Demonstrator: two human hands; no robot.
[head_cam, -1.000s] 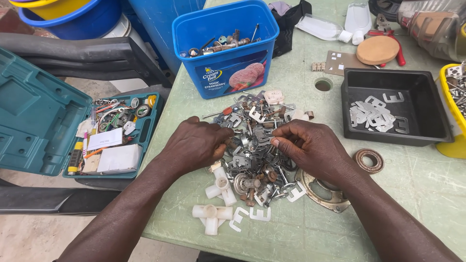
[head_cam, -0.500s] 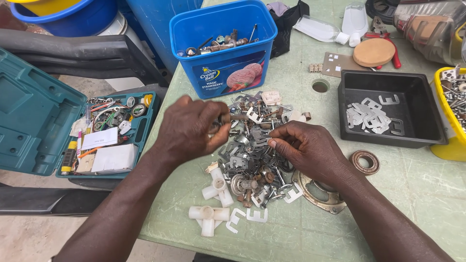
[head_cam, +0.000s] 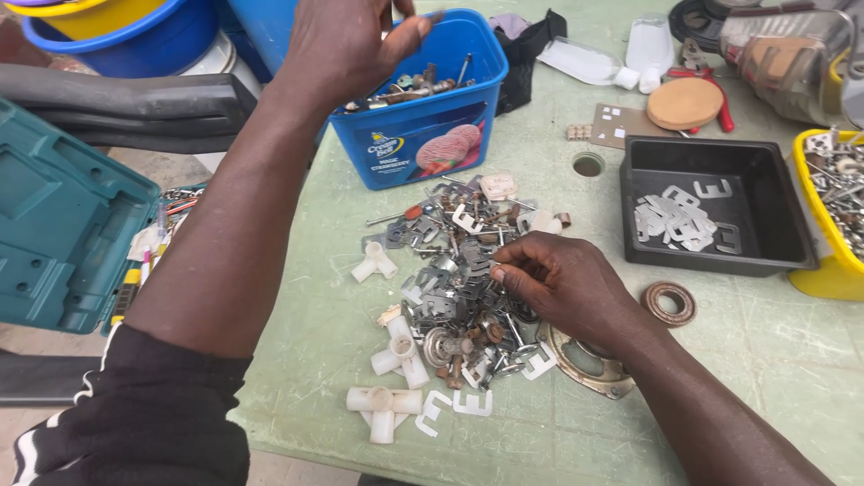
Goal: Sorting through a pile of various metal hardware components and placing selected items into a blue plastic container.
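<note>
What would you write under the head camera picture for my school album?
Left hand hovers over the blue tub while right hand picks through a pile of metal bits.

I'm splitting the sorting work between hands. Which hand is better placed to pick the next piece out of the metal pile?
Probably the right hand: its fingertips rest on the pile of metal parts. The left hand is raised over the blue tub, away from the pile.
</note>
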